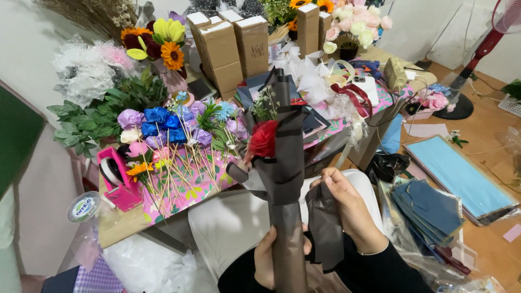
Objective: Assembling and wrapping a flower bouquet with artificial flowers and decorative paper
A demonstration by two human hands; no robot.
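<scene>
The left hand (266,258) is clenched around the lower stem of a single-flower bouquet (282,163) in dark grey wrapping paper, which rises toward twelve o'clock from the grip. A red flower (264,139) sits in the wrap well above that hand. At three o'clock of the stem, the right hand (347,209) pinches a loose sheet of grey paper (324,228) that hangs down beside it. At ten o'clock lies a cluster of blue and purple paper flowers (163,127), with a pink tape dispenser (119,182) beyond.
</scene>
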